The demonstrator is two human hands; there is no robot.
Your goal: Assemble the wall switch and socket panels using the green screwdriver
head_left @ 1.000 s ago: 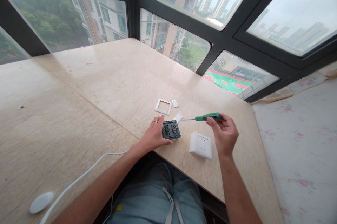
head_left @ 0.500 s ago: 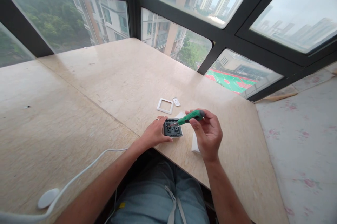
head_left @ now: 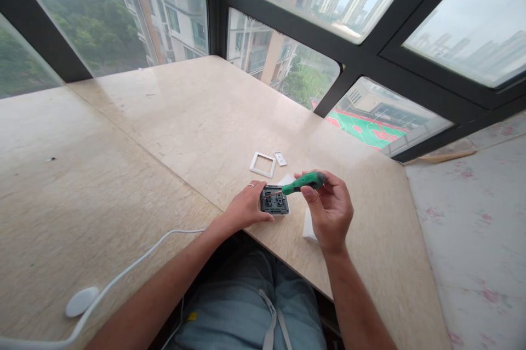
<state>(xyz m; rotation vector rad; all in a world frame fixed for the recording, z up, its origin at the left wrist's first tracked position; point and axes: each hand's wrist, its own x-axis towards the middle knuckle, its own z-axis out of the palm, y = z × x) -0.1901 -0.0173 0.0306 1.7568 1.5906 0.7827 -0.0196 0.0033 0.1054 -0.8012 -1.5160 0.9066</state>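
A dark grey switch module [head_left: 274,202] lies on the beige marble sill [head_left: 172,120] near its front edge. My left hand [head_left: 246,208] rests flat against its left side, a ring on one finger. My right hand [head_left: 331,208] grips a green-handled screwdriver [head_left: 306,181], whose thin shaft points left with its tip over the module's top. A white socket block [head_left: 308,228] sits mostly hidden behind my right hand.
A white square frame [head_left: 262,164], a small white rocker piece [head_left: 280,159] and another white piece [head_left: 285,179] lie just beyond the module. A white cable with an oval inline switch [head_left: 82,300] runs along the left. Windows ring the sill; a floral mattress [head_left: 476,229] lies right.
My right hand swung the screwdriver leftward from beside the socket block until its tip came over the module. The left hand stayed on the module. The view shifted slightly.
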